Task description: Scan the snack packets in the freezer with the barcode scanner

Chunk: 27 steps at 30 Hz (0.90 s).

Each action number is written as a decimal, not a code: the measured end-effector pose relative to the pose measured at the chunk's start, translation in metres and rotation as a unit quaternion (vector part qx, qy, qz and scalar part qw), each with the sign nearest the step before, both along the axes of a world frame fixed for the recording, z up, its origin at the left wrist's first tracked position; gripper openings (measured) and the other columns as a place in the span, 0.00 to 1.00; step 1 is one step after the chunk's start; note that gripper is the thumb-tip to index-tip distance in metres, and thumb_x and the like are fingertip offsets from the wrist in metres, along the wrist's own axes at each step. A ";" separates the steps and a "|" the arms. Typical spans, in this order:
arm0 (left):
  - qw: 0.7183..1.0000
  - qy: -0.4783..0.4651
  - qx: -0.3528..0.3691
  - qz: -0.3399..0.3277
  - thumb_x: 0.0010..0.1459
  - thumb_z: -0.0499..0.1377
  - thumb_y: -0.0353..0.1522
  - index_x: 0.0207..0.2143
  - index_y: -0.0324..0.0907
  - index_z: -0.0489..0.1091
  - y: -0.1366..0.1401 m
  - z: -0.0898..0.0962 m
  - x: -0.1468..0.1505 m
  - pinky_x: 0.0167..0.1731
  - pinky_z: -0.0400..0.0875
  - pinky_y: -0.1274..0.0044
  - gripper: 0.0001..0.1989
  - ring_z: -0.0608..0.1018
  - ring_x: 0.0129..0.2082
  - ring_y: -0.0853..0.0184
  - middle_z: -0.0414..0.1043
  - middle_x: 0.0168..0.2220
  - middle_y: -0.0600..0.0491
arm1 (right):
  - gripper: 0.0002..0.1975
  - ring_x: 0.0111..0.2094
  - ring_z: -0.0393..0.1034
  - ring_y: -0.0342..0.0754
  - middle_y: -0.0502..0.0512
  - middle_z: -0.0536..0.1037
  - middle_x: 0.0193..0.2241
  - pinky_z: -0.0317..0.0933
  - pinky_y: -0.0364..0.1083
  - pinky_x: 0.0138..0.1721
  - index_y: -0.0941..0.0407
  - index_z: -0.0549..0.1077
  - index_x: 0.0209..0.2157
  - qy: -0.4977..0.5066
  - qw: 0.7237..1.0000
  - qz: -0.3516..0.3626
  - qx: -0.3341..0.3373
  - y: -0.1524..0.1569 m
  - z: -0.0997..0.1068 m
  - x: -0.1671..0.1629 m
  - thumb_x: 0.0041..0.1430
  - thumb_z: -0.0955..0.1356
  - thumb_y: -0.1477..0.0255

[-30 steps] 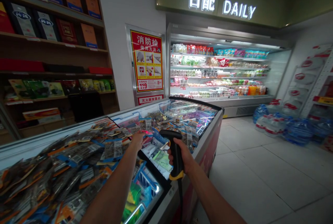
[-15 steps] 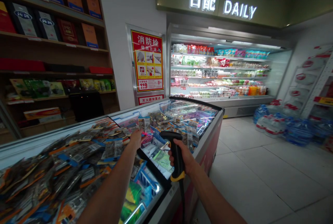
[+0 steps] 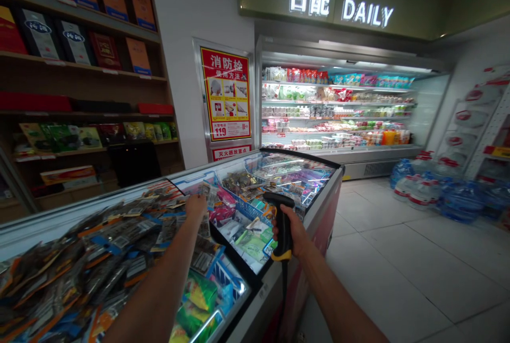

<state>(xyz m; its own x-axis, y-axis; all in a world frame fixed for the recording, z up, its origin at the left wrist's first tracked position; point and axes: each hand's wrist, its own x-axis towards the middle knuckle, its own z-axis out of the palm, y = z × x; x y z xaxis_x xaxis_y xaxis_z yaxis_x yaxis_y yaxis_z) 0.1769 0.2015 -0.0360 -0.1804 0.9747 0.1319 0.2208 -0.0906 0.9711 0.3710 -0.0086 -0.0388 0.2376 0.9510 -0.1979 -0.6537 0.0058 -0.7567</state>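
Note:
My right hand [image 3: 295,229] is wrapped round the grip of a black and yellow handheld barcode scanner [image 3: 283,226], its cord hanging down past the freezer's edge. My left hand [image 3: 196,207] is closed on a small flat packet [image 3: 209,194] with a printed label, held above the glass-topped chest freezer [image 3: 255,290]. The fingertips are partly hidden behind the hand. Below and to the left, a big heap of dark packets [image 3: 103,247] with orange and blue edges lies on the freezer top.
Blue wire baskets with bagged goods [image 3: 251,239] show inside the freezer. Shelves [image 3: 83,67] of boxes stand at the left. A lit open refrigerator [image 3: 338,114] is at the back, and bottled water packs [image 3: 458,199] sit on the tiled floor at the right.
My left hand has moved left with the packet, away from the scanner. My right hand and the scanner have shifted a little to the right and up.

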 end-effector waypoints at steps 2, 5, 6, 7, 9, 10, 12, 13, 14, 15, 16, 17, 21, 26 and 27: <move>0.998 0.060 0.010 0.035 0.42 0.55 0.25 0.13 0.42 0.54 0.001 0.006 -0.012 0.44 0.59 0.63 0.12 0.67 0.48 0.49 0.68 0.23 0.45 | 0.13 0.13 0.60 0.39 0.47 0.67 0.14 0.54 0.38 0.13 0.58 0.66 0.24 0.003 1.000 -0.015 0.012 -0.002 0.000 0.007 0.47 0.64 0.61; 0.988 0.133 0.011 0.074 0.39 0.55 0.23 0.14 0.42 0.54 0.001 0.012 -0.026 0.44 0.58 0.62 0.11 0.66 0.48 0.47 0.70 0.27 0.43 | 0.13 0.13 0.59 0.39 0.48 0.68 0.14 0.54 0.38 0.13 0.58 0.66 0.25 0.006 0.999 -0.030 0.019 -0.005 -0.001 0.014 0.47 0.65 0.61; 0.985 0.151 0.010 0.080 0.38 0.55 0.23 0.14 0.42 0.54 0.000 0.013 -0.029 0.43 0.58 0.61 0.11 0.66 0.48 0.46 0.70 0.27 0.42 | 0.13 0.13 0.59 0.39 0.48 0.68 0.14 0.54 0.38 0.13 0.58 0.66 0.25 0.006 0.999 -0.034 0.019 -0.005 -0.002 0.015 0.47 0.65 0.61; 0.982 0.168 0.009 0.082 0.37 0.55 0.22 0.14 0.41 0.55 0.000 0.013 -0.031 0.42 0.59 0.61 0.10 0.67 0.47 0.45 0.70 0.28 0.41 | 0.14 0.13 0.59 0.39 0.48 0.68 0.14 0.54 0.38 0.13 0.58 0.66 0.25 0.006 0.999 -0.036 0.018 -0.006 -0.001 0.015 0.46 0.65 0.61; 0.977 0.195 0.015 0.082 0.35 0.55 0.22 0.15 0.40 0.58 -0.002 0.011 -0.032 0.39 0.61 0.61 0.08 0.68 0.45 0.44 0.69 0.29 0.40 | 0.13 0.13 0.59 0.39 0.48 0.68 0.13 0.54 0.38 0.13 0.58 0.66 0.25 0.009 0.999 -0.038 0.016 -0.007 0.000 0.016 0.46 0.65 0.61; 0.974 0.207 0.023 0.085 0.35 0.55 0.22 0.16 0.40 0.59 -0.004 0.010 -0.031 0.38 0.61 0.61 0.07 0.68 0.45 0.44 0.69 0.30 0.39 | 0.13 0.13 0.59 0.39 0.47 0.68 0.13 0.54 0.38 0.13 0.58 0.66 0.25 0.012 0.999 -0.039 0.017 -0.008 0.000 0.016 0.46 0.65 0.61; 0.967 0.227 0.046 0.103 0.35 0.56 0.22 0.17 0.38 0.61 -0.008 0.009 -0.028 0.38 0.61 0.61 0.06 0.67 0.46 0.44 0.68 0.34 0.38 | 0.13 0.12 0.58 0.39 0.47 0.67 0.13 0.53 0.38 0.12 0.58 0.66 0.24 0.016 0.999 -0.040 0.014 -0.010 0.002 0.019 0.47 0.64 0.62; 0.963 0.234 0.063 0.119 0.36 0.56 0.23 0.19 0.38 0.62 -0.010 0.008 -0.024 0.39 0.61 0.60 0.05 0.65 0.47 0.44 0.67 0.37 0.37 | 0.13 0.12 0.58 0.39 0.47 0.67 0.13 0.53 0.39 0.12 0.58 0.65 0.24 0.019 0.999 -0.040 0.013 -0.011 0.002 0.021 0.48 0.64 0.62; 0.958 0.239 0.082 0.134 0.37 0.57 0.23 0.21 0.37 0.63 -0.013 0.009 -0.019 0.40 0.60 0.60 0.05 0.64 0.48 0.44 0.66 0.40 0.37 | 0.13 0.12 0.58 0.39 0.47 0.67 0.14 0.54 0.39 0.12 0.58 0.65 0.24 0.021 0.999 -0.040 0.012 -0.011 0.002 0.023 0.48 0.63 0.62; 0.955 0.243 0.102 0.138 0.37 0.56 0.24 0.23 0.37 0.64 -0.016 0.009 -0.013 0.42 0.59 0.59 0.06 0.62 0.50 0.44 0.65 0.42 0.38 | 0.13 0.12 0.58 0.39 0.47 0.67 0.14 0.54 0.39 0.13 0.58 0.65 0.24 0.023 0.999 -0.042 0.013 -0.012 0.001 0.026 0.49 0.63 0.62; 0.953 0.245 0.123 0.127 0.38 0.56 0.24 0.25 0.38 0.65 -0.018 0.010 -0.006 0.44 0.57 0.59 0.07 0.61 0.51 0.45 0.64 0.44 0.38 | 0.13 0.12 0.58 0.39 0.47 0.67 0.14 0.54 0.39 0.13 0.58 0.65 0.24 0.023 0.999 -0.046 0.016 -0.012 0.000 0.029 0.49 0.63 0.62; 0.954 0.244 0.141 0.107 0.39 0.56 0.24 0.27 0.38 0.65 -0.021 0.010 0.004 0.45 0.56 0.60 0.08 0.60 0.51 0.46 0.64 0.44 0.39 | 0.13 0.12 0.59 0.39 0.47 0.67 0.14 0.54 0.39 0.13 0.58 0.65 0.24 0.023 0.998 -0.050 0.020 -0.013 -0.001 0.033 0.49 0.63 0.62; 0.960 0.238 0.146 -0.026 0.38 0.59 0.26 0.24 0.40 0.66 -0.037 0.002 0.057 0.43 0.60 0.70 0.07 0.70 0.44 0.54 0.71 0.35 0.44 | 0.13 0.13 0.59 0.39 0.47 0.67 0.14 0.55 0.39 0.13 0.57 0.65 0.24 0.020 0.997 -0.066 0.033 -0.015 -0.006 0.044 0.48 0.64 0.61; 0.955 0.217 0.003 -0.201 0.34 0.64 0.34 0.30 0.38 0.67 -0.068 -0.025 0.122 0.38 0.62 0.73 0.17 0.71 0.43 0.53 0.71 0.41 0.40 | 0.12 0.13 0.59 0.39 0.47 0.66 0.14 0.54 0.39 0.14 0.57 0.65 0.25 0.022 0.996 -0.078 0.034 -0.020 -0.007 0.049 0.48 0.64 0.62; 0.956 0.209 -0.016 -0.205 0.33 0.65 0.34 0.30 0.39 0.66 -0.074 -0.031 0.131 0.38 0.62 0.73 0.19 0.71 0.44 0.53 0.71 0.41 0.41 | 0.12 0.13 0.59 0.39 0.47 0.66 0.14 0.54 0.39 0.13 0.57 0.65 0.25 0.023 0.996 -0.078 0.032 -0.021 -0.007 0.049 0.48 0.64 0.62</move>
